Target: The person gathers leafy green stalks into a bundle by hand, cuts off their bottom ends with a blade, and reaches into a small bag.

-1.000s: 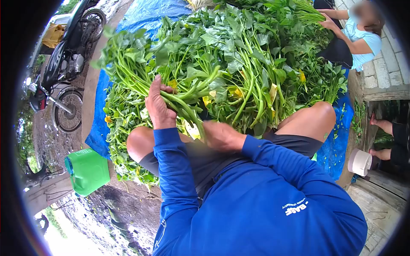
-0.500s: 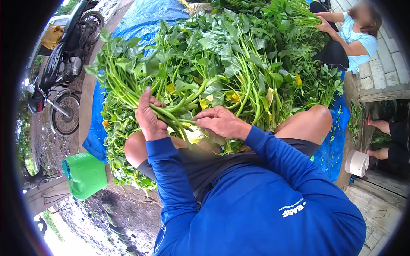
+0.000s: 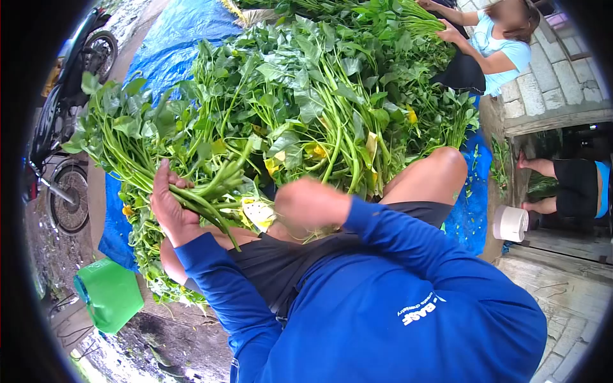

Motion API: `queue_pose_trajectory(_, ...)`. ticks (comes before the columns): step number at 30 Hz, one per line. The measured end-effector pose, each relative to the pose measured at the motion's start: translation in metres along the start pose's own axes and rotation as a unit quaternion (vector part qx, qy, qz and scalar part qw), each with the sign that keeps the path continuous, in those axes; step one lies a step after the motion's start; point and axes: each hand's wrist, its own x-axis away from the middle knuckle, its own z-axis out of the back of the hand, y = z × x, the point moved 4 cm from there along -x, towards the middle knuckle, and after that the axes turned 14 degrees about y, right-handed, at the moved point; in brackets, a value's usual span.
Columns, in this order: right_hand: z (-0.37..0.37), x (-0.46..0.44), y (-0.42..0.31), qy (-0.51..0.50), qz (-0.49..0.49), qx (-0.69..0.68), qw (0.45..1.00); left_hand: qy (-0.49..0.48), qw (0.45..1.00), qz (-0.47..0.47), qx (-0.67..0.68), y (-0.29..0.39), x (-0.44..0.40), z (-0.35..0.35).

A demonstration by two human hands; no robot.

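Observation:
My left hand [image 3: 172, 205] is closed round the stems of a bunch of leafy greens [image 3: 125, 152], whose leaves spread out to the upper left. The cut ends of the stalks stick out past my palm over my lap. My right hand [image 3: 311, 203] is above my lap, apart from the bunch. Motion smears its fingers, so I cannot make out whether they hold anything. In front of my knees lies a large heap of the same long-stemmed greens [image 3: 300, 76], with some yellow leaves among them.
Blue tarp [image 3: 169, 45] lies under the heap. A green container [image 3: 110, 295] stands at the left, near a motorcycle [image 3: 57, 121]. At upper right a co-worker [image 3: 495, 54] holds greens. Another person's legs [image 3: 543, 185] show at right, near a whitish roll-shaped object [image 3: 510, 223].
My right hand has moved away from the stem ends toward my body and is blurred. My left hand still grips the bunch. The whole view has shifted, with the scene sliding left.

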Motion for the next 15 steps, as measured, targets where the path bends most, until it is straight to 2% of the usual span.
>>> queue_pose_trajectory(1,0.018,0.001,0.028,0.159,-0.055,0.011,0.986,-0.009,1.000,0.010,-0.012,-0.006,0.003,0.001)
queue_pose_trajectory(2,0.030,-0.004,0.060,0.233,0.010,0.247,0.940,-0.021,0.999,0.020,-0.025,-0.014,0.005,0.001)
queue_pose_trajectory(3,0.064,0.004,0.074,0.355,-0.155,0.146,0.910,-0.035,0.998,0.031,-0.037,-0.023,0.008,0.000)
queue_pose_trajectory(4,0.076,0.007,0.098,0.402,-0.154,0.175,0.886,-0.042,0.997,0.028,-0.058,-0.032,0.010,-0.004)
queue_pose_trajectory(7,0.086,-0.003,0.136,0.391,-0.199,0.194,0.877,-0.072,0.992,0.088,-0.049,-0.049,0.021,-0.022)
queue_pose_trajectory(10,0.092,-0.013,0.145,0.360,-0.256,0.220,0.870,-0.083,0.991,0.090,-0.058,-0.064,0.030,-0.029)
queue_pose_trajectory(12,0.107,-0.013,0.152,0.375,-0.292,-0.087,0.876,-0.084,0.991,0.080,-0.066,-0.065,0.029,-0.032)
queue_pose_trajectory(13,0.110,-0.011,0.151,0.368,-0.303,-0.242,0.845,-0.090,0.991,0.073,-0.072,-0.069,0.027,-0.032)
queue_pose_trajectory(15,0.101,-0.006,0.156,0.290,-0.350,-0.557,0.695,-0.098,0.989,0.072,-0.086,-0.074,0.030,-0.035)
